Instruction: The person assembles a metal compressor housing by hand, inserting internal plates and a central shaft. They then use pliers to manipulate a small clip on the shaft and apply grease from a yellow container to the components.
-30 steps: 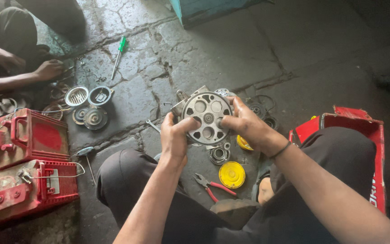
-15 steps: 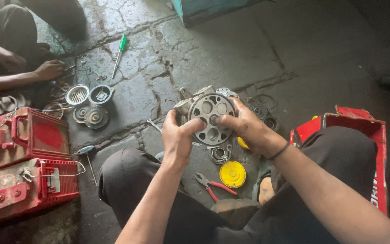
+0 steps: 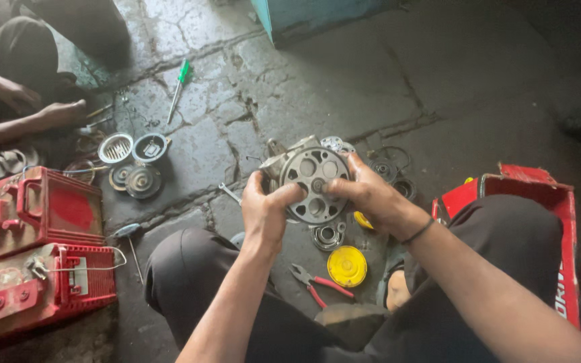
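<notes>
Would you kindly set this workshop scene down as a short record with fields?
Left hand: grips the lower left rim of the round metal disc with holes
Right hand: grips the disc's right edge
Below the disc: yellow cap, red-handled pliers
Left side: two red boxes
Farther off: green-handled screwdriver
Another person's hand: on the cracked floor, upper left

Rear of the round metal part (image 3: pixel 312 181) behind both hands' fingers (image 3: pixel 284 195); red box (image 3: pixel 546 222) partly behind the knee.
</notes>
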